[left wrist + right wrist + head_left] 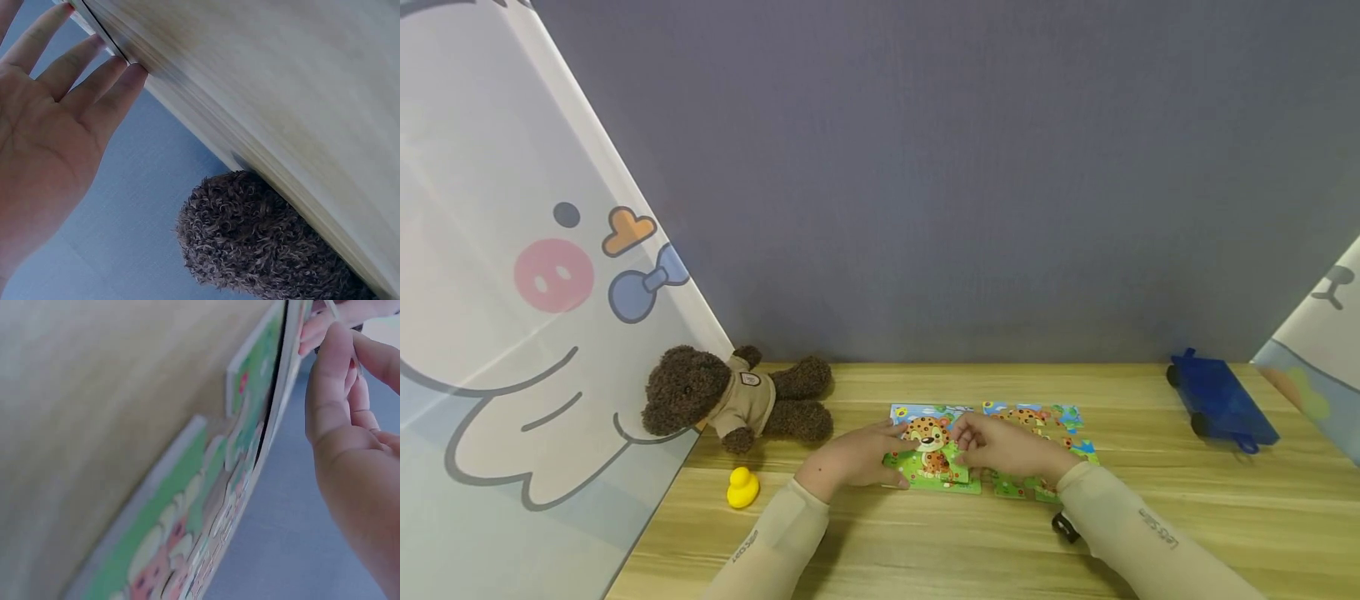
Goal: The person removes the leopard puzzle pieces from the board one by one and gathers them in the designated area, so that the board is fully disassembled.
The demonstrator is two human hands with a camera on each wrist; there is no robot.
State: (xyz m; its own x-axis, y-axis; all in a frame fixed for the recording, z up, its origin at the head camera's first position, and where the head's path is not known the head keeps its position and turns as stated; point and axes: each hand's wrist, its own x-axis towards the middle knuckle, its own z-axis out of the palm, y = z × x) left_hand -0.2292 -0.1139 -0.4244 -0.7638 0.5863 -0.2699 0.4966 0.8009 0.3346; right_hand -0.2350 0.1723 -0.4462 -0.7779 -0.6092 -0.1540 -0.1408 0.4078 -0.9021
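Observation:
A leopard picture board (934,468) lies on the wooden table between my two hands. My left hand (861,457) has its fingers spread at the board's left side; in the left wrist view the fingers are straight, with the tips against the tabletop's edge line. Over the board's right side, my right hand (1003,443) is curled, and thumb and fingertips pinch a thin puzzle piece (357,364), mostly hidden by the fingers. Loose leopard puzzle pieces (1070,417) lie just right of the board, partly beneath the right hand and forearm.
A brown teddy bear (751,402) in a tan shirt lies at the back left. In front of it stands a yellow rubber duck (742,487). At the far right is a blue toy cart (1223,404). A grey wall (925,183) rises behind the table.

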